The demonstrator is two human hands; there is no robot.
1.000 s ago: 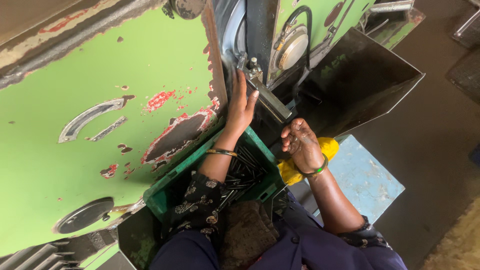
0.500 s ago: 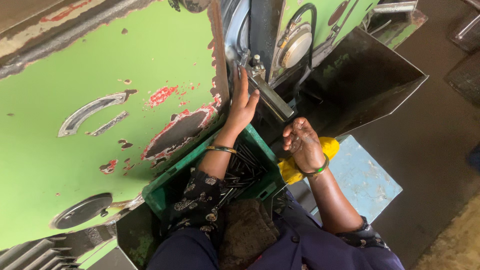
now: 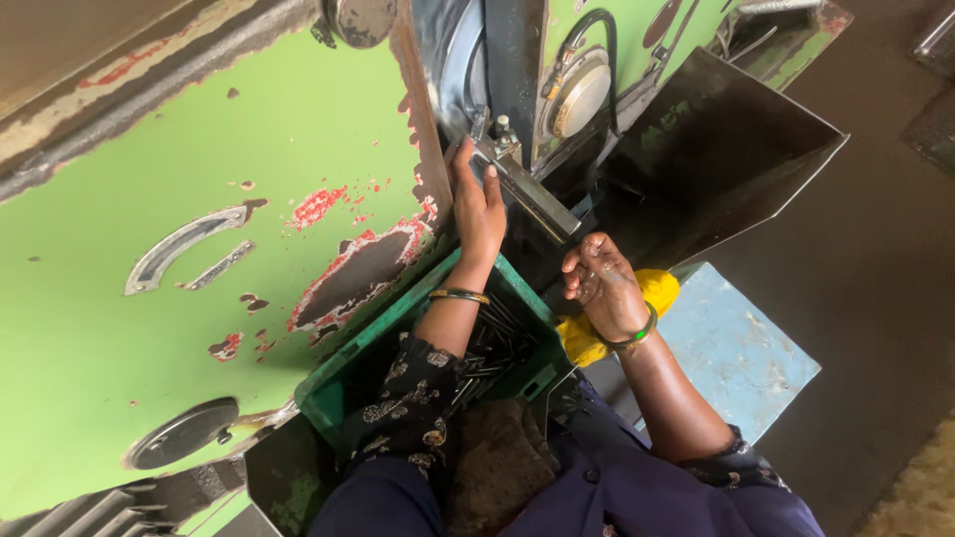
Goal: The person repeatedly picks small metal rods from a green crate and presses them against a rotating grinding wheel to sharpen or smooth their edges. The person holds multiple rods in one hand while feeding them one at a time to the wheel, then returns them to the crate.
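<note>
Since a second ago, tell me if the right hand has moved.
No. The right hand still hovers beside the yellow cloth, just below the metal bar.

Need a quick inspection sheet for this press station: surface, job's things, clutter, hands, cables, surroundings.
Surface: green machine panel, paint chipped to red and bare metal.
Job's things: metal block at the machine's opening; green crate of dark metal rods on the lap.
Clutter: yellow cloth; pale blue box.
Hands: left hand flat against the block; right hand loosely curled, empty.
Cables: black hose by a round fitting.
Surroundings: dark metal chute; bare floor.
</note>
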